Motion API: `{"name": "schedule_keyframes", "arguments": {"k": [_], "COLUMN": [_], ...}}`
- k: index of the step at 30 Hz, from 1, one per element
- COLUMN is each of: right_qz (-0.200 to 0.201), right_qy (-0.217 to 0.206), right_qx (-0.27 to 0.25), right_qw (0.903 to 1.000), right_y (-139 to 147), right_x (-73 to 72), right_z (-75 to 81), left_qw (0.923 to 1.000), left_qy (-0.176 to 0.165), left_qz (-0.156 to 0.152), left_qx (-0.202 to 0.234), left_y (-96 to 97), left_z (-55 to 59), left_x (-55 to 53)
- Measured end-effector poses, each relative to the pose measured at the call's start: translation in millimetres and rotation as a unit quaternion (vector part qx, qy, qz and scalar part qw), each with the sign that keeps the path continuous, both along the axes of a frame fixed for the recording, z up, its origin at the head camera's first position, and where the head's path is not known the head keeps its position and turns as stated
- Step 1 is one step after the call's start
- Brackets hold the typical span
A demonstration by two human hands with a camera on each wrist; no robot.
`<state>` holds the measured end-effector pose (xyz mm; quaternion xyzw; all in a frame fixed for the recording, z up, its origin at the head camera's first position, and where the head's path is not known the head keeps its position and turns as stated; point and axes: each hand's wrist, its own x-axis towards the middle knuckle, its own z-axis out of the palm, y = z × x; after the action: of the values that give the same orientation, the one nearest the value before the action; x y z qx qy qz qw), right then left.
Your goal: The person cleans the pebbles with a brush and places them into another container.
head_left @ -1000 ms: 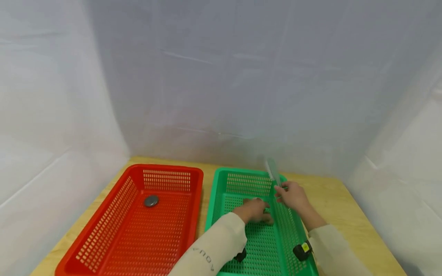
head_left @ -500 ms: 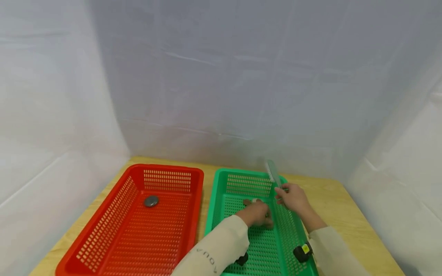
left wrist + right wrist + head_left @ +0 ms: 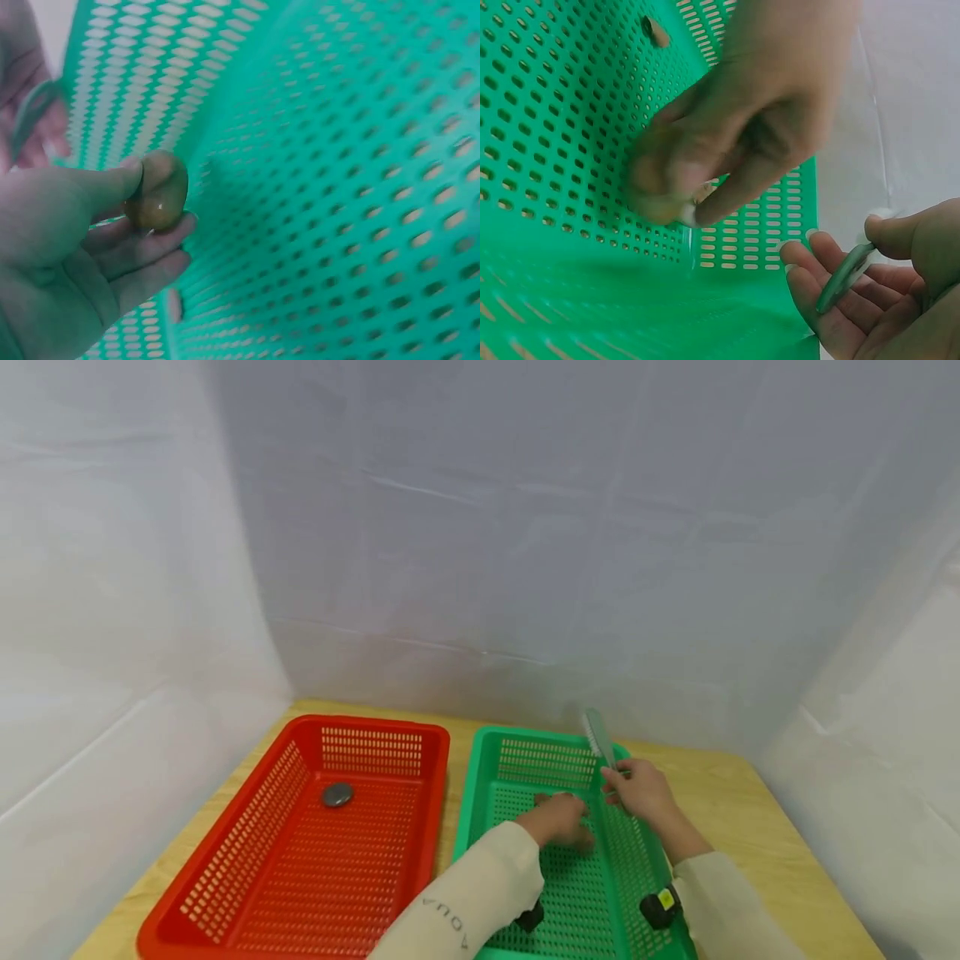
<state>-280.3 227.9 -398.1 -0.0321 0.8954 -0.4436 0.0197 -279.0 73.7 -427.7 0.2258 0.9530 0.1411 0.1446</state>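
Note:
My left hand (image 3: 558, 821) reaches down inside the green basket (image 3: 577, 902). In the left wrist view its thumb and fingers pinch a smooth, glossy brown rounded object (image 3: 159, 191), stone-like in look. The right wrist view shows that hand blurred over the perforated floor. Above the basket's right rim, my right hand (image 3: 639, 789) holds a pale green brush (image 3: 597, 735) by its handle (image 3: 844, 281). Its bristled head points up and away, to the left. A small brown cylinder-like piece (image 3: 656, 31) lies on the basket floor.
A red basket (image 3: 322, 877) stands to the left, with a grey oval disc (image 3: 337, 794) near its far end. Both baskets rest on a wooden table (image 3: 720, 793). Pale sheeting (image 3: 480, 568) encloses the table at the back and sides.
My left hand has shifted slightly within the green basket, its fingers curling and then spreading somewhat. The right hand keeps holding the brush almost still. The head view has turned slightly left.

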Motion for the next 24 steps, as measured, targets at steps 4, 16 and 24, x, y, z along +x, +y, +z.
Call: {"name": "schedule_keyframes", "arguments": {"k": [4,16,24], "right_qz": [0.014,0.034,0.036], "right_qy": [0.008,0.035,0.041], "right_qx": [-0.008,0.002,-0.005], "right_qw": [0.9998,0.9988,0.9985], "right_y": [-5,-18,-36], "right_x": [-0.5,5.8,6.9], "right_z": [-3.1,9.2,-6.5], "left_qw": [0.9939,0.8820,0.7684], "left_qy": [-0.015,-0.131,-0.163], "left_qz": [0.068,0.229,0.286], "left_qx": [0.085,0.391,0.549], "left_y": [-15.3,-52.8,-57.9], "left_z": [8.7,25.2,13.1], "left_x": [-8.5,-25.7,-28.8]}}
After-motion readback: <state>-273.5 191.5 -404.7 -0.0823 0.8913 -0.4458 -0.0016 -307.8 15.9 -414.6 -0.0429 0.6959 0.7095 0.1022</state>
